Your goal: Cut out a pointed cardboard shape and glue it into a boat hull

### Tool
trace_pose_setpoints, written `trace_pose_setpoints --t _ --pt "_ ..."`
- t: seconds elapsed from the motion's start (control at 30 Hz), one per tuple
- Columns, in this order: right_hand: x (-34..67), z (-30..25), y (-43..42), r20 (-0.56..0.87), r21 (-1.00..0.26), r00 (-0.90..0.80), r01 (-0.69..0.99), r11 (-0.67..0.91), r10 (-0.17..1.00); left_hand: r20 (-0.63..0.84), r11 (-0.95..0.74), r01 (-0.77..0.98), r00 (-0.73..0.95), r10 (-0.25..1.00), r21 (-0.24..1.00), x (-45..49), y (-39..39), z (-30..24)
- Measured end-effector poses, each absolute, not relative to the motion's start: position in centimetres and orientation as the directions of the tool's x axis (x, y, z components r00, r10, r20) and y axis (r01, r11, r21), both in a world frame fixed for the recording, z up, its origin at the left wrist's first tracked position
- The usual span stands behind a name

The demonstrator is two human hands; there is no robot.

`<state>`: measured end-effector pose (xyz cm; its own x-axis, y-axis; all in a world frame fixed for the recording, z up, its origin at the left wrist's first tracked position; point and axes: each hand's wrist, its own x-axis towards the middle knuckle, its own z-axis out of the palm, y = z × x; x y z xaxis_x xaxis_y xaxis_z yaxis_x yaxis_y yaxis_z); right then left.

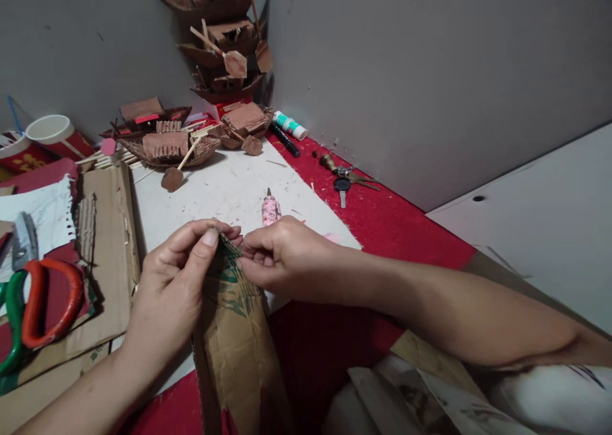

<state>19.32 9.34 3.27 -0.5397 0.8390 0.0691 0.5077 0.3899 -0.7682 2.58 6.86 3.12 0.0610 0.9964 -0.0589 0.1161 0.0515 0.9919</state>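
Observation:
A long strip of brown corrugated cardboard (236, 342) with green print slopes down toward me, its narrow far end raised. At that end my left hand (179, 263) pinches the edge between thumb and fingers. My right hand (282, 256) is closed on the same end from the other side, fingers curled in. Whatever lies right between the fingertips is partly hidden. Just beyond my right hand, a pink patterned tube (271, 210) with a pointed tip lies on the white board (205, 196).
Cardboard boats (167, 147) with paddles stand at the back, others (224, 39) stacked in the corner. Scissors (52, 304) with green and orange handles rest on cardboard sheets (108, 205) at left. Paper cups (57, 138), a black marker (285, 140), a glue stick (290, 125) and keys (342, 186) line the wall.

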Motion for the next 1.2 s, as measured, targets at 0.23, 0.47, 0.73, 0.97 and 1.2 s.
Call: trace_pose_setpoints --t 0.23,0.47,0.73,0.97,1.2 --pt "18.9 2.6 9.1 -0.023 -0.801 -0.552 0.509 0.316 0.833 -0.04 0.035 0.1 0.049 0.998 0.994 2.7 6.6 3.0" --pt "18.3 2.2 8.7 0.105 -0.778 -0.575 0.461 0.427 0.811 -0.047 0.046 0.078 0.01 0.999 0.996 2.9 6.3 2.8" --pt "17.8 2.2 8.6 0.03 -0.681 -0.544 0.603 0.415 0.839 -0.054 0.057 0.145 -0.029 0.998 0.988 2.9 6.0 3.0" --pt "18.6 2.8 8.6 0.083 -0.813 -0.598 0.422 0.401 0.797 -0.045 0.046 0.097 -0.015 0.999 0.994 2.8 6.2 3.2" --pt "18.7 2.6 8.2 0.105 -0.839 -0.605 0.373 0.397 0.79 -0.035 0.037 0.094 -0.025 0.999 0.995 2.7 6.1 3.2"
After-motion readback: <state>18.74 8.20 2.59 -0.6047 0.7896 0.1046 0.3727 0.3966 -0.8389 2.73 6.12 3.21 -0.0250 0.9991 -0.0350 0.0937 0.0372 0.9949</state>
